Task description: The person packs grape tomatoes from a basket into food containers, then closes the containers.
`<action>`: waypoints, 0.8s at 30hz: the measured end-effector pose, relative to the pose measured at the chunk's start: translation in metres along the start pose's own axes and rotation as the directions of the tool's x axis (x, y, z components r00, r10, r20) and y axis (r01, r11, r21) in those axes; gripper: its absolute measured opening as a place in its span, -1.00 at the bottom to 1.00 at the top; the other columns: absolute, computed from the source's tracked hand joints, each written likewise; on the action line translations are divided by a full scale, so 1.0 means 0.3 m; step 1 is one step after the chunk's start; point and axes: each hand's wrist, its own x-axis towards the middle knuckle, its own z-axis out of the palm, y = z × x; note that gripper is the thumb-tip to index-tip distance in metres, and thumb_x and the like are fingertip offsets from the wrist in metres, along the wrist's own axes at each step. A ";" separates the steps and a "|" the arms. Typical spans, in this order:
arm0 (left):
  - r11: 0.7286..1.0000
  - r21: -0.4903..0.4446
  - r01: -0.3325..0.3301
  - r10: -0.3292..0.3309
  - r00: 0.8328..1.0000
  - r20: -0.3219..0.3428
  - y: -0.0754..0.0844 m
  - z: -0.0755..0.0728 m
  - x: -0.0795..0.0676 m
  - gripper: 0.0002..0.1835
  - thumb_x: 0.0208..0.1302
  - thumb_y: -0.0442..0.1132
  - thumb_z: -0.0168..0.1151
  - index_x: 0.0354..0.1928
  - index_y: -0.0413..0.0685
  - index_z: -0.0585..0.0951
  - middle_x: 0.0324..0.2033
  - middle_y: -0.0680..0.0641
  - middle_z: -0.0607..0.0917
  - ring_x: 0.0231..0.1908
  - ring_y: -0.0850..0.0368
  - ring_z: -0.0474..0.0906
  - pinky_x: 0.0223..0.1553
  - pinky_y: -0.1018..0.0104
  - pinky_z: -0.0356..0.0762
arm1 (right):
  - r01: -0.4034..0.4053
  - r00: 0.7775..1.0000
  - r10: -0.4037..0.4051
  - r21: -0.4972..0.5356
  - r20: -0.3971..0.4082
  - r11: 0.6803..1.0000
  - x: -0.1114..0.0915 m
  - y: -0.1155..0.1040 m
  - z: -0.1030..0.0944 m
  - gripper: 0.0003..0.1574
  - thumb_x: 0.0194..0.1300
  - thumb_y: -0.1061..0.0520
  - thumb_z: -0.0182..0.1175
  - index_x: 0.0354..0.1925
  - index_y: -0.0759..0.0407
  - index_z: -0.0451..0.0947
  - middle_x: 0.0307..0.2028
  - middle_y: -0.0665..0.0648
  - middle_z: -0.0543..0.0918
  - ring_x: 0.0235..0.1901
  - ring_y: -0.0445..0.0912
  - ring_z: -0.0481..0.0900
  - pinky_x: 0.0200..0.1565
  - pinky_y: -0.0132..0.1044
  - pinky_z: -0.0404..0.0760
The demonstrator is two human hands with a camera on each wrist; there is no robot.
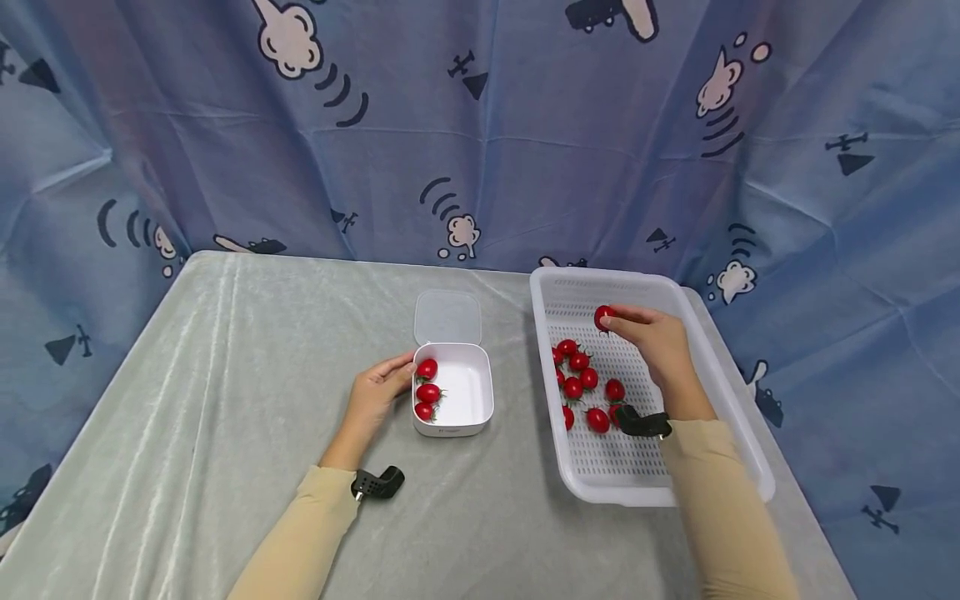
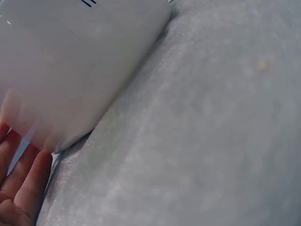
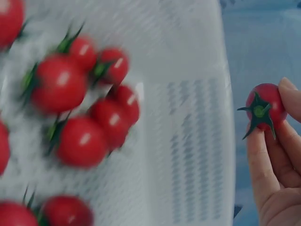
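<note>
My right hand (image 1: 663, 348) pinches a cherry tomato (image 1: 602, 317) between thumb and fingers, above the far part of a white perforated basket (image 1: 558, 483). In the right wrist view this tomato (image 3: 266, 104) shows its green calyx. More cherry tomatoes (image 1: 597, 420) lie below, mostly toward the basket's left side. To the left stands a small white box (image 1: 468, 387) with three cherry tomatoes (image 1: 428, 392) in a column along its left wall. Fairly straight fingers of my left hand (image 1: 377, 390) touch the box's left side; the left wrist view shows fingertips against its wall.
The box's translucent lid (image 1: 447, 317) lies folded back behind it. A pale grey cloth (image 1: 300, 333) covers the table, and a blue patterned curtain (image 1: 420, 108) hangs behind. The basket's raised rim stands near the table's right edge. Both wrists wear black bands.
</note>
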 end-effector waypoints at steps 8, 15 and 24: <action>1.000 -0.017 0.001 -0.001 1.000 -0.001 0.000 0.001 -0.001 -0.62 0.22 -0.25 0.24 0.05 -0.29 0.56 -0.02 -0.33 0.60 -0.26 0.33 0.64 -0.13 0.48 0.59 | 0.044 0.988 -0.070 0.180 0.140 0.983 -0.146 -0.210 0.045 -0.46 0.04 -0.12 0.37 0.01 0.01 0.61 -0.07 0.05 0.68 0.00 -0.08 0.55 0.12 -0.24 0.51; 1.000 0.011 -0.024 0.024 1.000 -0.002 -0.002 0.002 -0.001 -0.63 0.21 -0.25 0.25 0.02 -0.30 0.57 -0.08 -0.30 0.64 -0.27 0.32 0.64 -0.14 0.45 0.60 | 0.063 0.980 -0.097 0.196 0.172 0.979 -0.390 -0.523 0.085 -0.50 0.04 -0.02 0.39 -0.04 0.15 0.63 -0.27 -0.08 0.72 -0.16 -0.21 0.58 0.09 -0.20 0.48; 0.999 0.019 -0.034 0.034 0.999 0.003 0.003 0.004 -0.005 -0.63 0.22 -0.24 0.24 0.02 -0.30 0.57 -0.06 -0.32 0.63 -0.27 0.33 0.64 -0.14 0.47 0.59 | 0.052 0.975 -0.106 0.262 0.195 0.964 -0.293 -0.369 0.138 -0.51 0.02 0.03 0.41 -0.03 0.09 0.63 -0.14 0.07 0.71 -0.05 -0.11 0.56 0.06 -0.30 0.50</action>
